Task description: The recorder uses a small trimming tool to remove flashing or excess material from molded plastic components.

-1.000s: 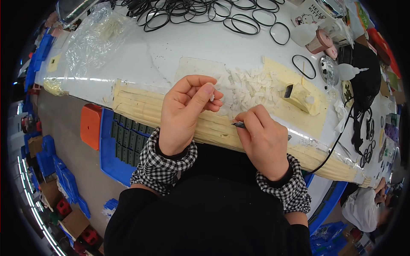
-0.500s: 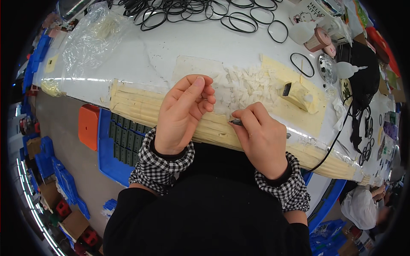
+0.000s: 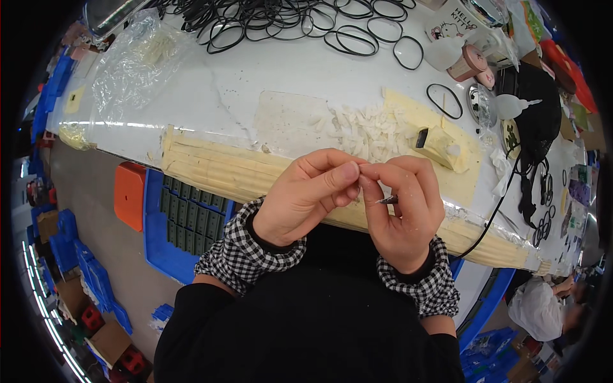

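Note:
My left hand (image 3: 313, 191) is closed, thumb pressed to forefinger; whatever it pinches is too small to make out. Its fingertips meet those of my right hand (image 3: 405, 207) above the table's taped front edge. A small dark, pointed metal tool (image 3: 387, 200) sticks out from between the fingers of my right hand, its tip toward the left; most of it is hidden. Just beyond both hands lies a loose pile of pale, whitish scraps (image 3: 373, 131). Beside the pile, to the right, sits a block wrapped in yellow tape (image 3: 442, 148), dark at one end.
Black rubber rings (image 3: 351, 39) lie heaped at the back of the white table (image 3: 211, 96). A clear plastic bag (image 3: 137, 64) is at the far left. Pink cups (image 3: 469, 62) and a black cable (image 3: 491, 223) stand to the right. Below is a blue crate (image 3: 153, 236) beside an orange stool (image 3: 129, 195).
My left hand has moved right and nearer to me, and its fingertips now meet the right hand's. My right hand has turned, with the pointed tool still in its fingers.

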